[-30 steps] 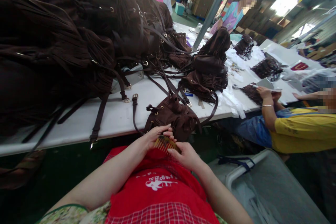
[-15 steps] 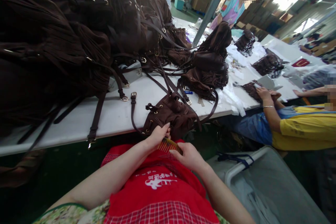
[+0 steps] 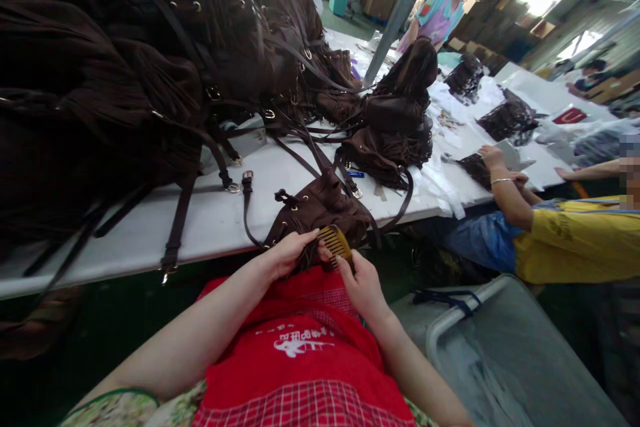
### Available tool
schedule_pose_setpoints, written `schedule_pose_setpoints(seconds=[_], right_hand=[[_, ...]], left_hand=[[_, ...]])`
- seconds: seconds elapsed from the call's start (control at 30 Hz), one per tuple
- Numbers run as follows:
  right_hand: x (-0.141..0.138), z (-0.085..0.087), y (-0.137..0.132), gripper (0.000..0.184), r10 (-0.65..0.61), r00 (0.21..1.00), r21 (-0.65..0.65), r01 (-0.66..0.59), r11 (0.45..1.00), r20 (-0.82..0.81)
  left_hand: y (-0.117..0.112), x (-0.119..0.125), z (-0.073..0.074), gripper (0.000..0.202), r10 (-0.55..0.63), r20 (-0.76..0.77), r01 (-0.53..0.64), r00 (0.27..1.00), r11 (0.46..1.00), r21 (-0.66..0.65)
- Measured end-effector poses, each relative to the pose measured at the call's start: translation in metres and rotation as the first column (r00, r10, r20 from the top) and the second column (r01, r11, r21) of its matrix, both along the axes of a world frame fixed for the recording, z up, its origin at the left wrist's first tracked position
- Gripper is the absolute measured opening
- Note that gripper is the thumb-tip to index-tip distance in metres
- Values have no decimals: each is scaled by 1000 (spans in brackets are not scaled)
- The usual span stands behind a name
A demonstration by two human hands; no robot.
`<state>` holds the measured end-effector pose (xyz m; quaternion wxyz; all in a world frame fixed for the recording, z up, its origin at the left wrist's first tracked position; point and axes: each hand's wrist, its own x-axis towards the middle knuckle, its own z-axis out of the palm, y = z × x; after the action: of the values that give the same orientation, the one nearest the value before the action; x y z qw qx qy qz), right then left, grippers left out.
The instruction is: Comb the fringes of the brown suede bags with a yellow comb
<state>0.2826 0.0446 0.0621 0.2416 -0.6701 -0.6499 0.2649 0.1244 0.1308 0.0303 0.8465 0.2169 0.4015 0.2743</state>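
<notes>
Comb, centre frame just below middle, grasped by right hand. Left hand curled at front of brown bag, fingers by the comb; can't tell what they pinch. Doing it well likely means steadying the bag on the white table and drawing teeth along strands, no snagging.

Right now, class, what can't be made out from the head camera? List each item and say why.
All in the head view:
Comb: one end is covered by the right grip.
Left grip: partly behind the comb, so what it pinches is unclear.
Drawstring bag: near side hidden by the left grip and comb.
Bag pile: cut off by the left and top edges.
Apron lettering: too small and blurred.
</notes>
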Motion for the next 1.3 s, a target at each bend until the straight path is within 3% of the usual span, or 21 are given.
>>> schedule_pose_setpoints(seconds=[0.13,0.33,0.43,0.6,0.67,0.73,0.83,1.0,1.17,1.23,1.3], right_hand=[[-4,-13,9,31,-83,962,113,55,992,260],[-18,-19,4,29,-46,858,98,-6,995,512],[-22,-20,-2,29,16,860,45,-46,998,510],[-28,-17,-15,31,206,919,-104,-181,978,336],[-30,-15,-18,31,272,932,-140,-244,960,239],[-30,-13,-19,31,300,938,-163,-273,948,172],[-28,-13,-17,30,299,949,-189,-277,942,102],[-25,-10,-19,33,287,955,-222,-264,939,76],[-32,8,-29,38,465,882,-268,-467,843,-77],[-31,13,-26,36,396,911,-193,-411,891,-113],[-25,13,-18,32,206,973,-92,-216,972,-102]], left_hand=[[4,-10,5,43,-67,208,90,976,991,-102],[3,-22,2,55,53,395,37,917,976,-216],[3,-27,3,55,81,475,34,876,973,-229],[5,-34,2,70,-44,603,197,797,962,-191],[4,-31,0,54,-80,528,219,846,953,-207],[1,-24,-2,34,-94,356,172,930,966,-192],[-4,-12,-6,35,-24,120,37,992,993,-108],[-4,-2,-15,37,164,-112,-162,980,986,25],[0,1,-21,12,268,-210,-249,940,962,113],[-1,0,-19,17,209,-185,-195,960,977,88],[-1,-5,-14,25,126,-133,-120,983,991,53]])
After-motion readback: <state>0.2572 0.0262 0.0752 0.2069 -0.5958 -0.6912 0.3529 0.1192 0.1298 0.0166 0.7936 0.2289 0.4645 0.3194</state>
